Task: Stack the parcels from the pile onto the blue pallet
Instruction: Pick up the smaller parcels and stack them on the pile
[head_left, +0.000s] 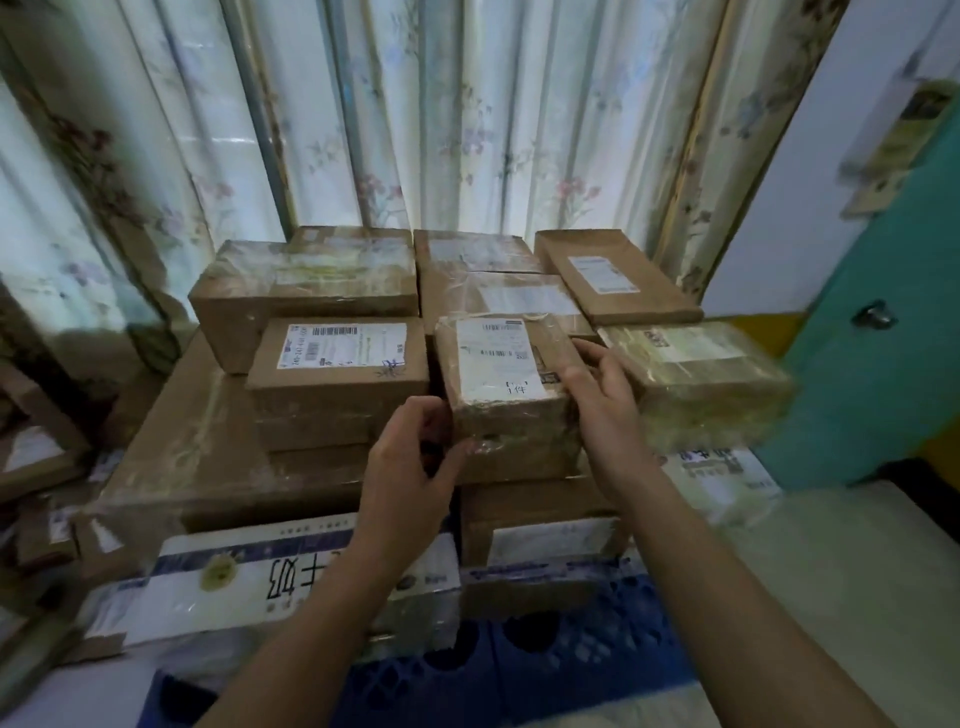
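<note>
A small brown parcel (506, 371) with a white label sits on top of the stack, front middle. My left hand (415, 467) has curled fingers at its lower left corner, thumb against its front face. My right hand (605, 387) lies along its right side, fingers fairly straight and touching it. The stack of cardboard parcels stands on the blue pallet (545, 670), whose front edge shows below. Beside it sit a labelled parcel (337, 371) on the left and a tape-wrapped parcel (701, 374) on the right.
Flowered curtains (415, 114) hang close behind the stack. A teal door (878, 332) with a knob stands at the right. More cardboard boxes (36, 467) lie on the floor at the left. A white milk carton box (270, 577) forms the stack's lower front.
</note>
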